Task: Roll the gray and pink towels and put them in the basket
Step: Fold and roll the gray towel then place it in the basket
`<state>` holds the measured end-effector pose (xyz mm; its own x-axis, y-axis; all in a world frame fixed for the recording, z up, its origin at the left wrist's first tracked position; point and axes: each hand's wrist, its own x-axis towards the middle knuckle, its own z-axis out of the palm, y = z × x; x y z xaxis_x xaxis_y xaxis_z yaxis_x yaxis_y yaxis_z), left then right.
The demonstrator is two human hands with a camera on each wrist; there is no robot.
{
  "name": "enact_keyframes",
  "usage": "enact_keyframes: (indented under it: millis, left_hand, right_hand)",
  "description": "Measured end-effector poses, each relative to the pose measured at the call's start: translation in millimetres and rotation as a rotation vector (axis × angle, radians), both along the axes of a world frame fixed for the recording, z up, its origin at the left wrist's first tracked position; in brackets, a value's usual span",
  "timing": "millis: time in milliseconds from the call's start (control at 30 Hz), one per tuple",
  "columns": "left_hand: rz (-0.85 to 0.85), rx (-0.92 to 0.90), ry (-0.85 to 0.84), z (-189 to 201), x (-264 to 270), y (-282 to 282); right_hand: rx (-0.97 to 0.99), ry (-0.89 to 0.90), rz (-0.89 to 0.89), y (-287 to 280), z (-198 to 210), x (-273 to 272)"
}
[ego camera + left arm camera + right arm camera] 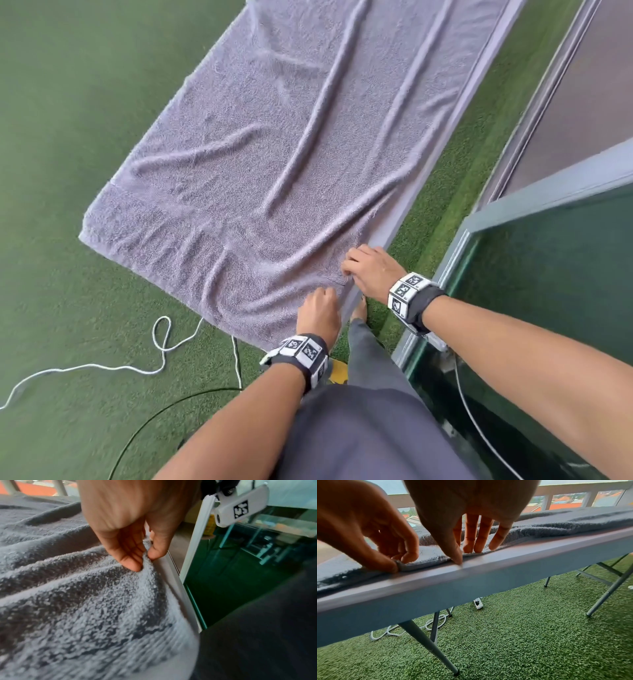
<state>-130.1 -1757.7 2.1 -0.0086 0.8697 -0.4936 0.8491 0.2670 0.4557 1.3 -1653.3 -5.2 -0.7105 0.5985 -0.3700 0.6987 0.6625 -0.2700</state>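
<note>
No brand name or readable writing shows anywhere; the only markings are black-and-white square code tags on the wristbands (407, 294), and one more on a white clip (241, 509) seen from the left wrist.

The gray towel (284, 144) lies spread open and wrinkled along the counter (404, 219), not yet rolled, its long edge running just inside the counter's near rim. The left hand (318, 317) is a closed grip: thumb and fingers (132, 561) pinch a small ridge of towel right at that edge. Just beyond it along the same edge is the right hand (368, 270). In the right wrist view its thumb (453, 553) presses down at the towel's border on the rim and its fingers (481, 539) lie nearly straight on the pile, so this grip is open and flat, holding nothing. The towel fans out in long folds away from both grips.

Below the grips, the counter's gray metal legs (428, 642) stand on green artificial turf (68, 137). A white cord (161, 346) loops on the turf to the left of the left grip, with a thin black cable (164, 411) nearer the person. A white power strip (478, 603) lies on the turf under the counter. To the right of the right grip stands a glass panel (548, 274) in a pale frame. The person's dark gray trouser leg (370, 359) hangs under the left grip. Past the towel a railing (565, 489) and orange roofs (563, 505) show.
</note>
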Motion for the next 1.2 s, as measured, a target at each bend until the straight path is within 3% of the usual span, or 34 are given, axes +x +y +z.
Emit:
enact_keyframes:
  millis: [333, 600, 833, 1033, 1200]
  left_hand:
    - [0.017, 0.001, -0.306, 18.4, 0.7, -3.3]
    - [-0.066, -0.02, -0.298, 23.3, 8.5, -8.4]
    - [-0.274, -0.195, -0.207, 18.0, 20.3, -10.9]
    - [-0.216, -0.045, -0.161, 30.1, 28.0, 64.5]
    - [-0.215, 0.096, -0.153, 60.8, 59.9, 183.1]
  right_hand:
    - [0.1, -0.077, -0.084, 19.6, 13.2, 33.6]
    - [0.124, -0.184, -0.164, 23.0, 32.8, 72.1]
    - [-0.123, -0.273, -0.327, 11.3, 35.7, 72.5]
    - [-0.1, -0.104, -0.572, 50.4, 51.8, 97.2]
    - [-0.037, 0.003, -0.673, 142.7, 69.6, 134.7]
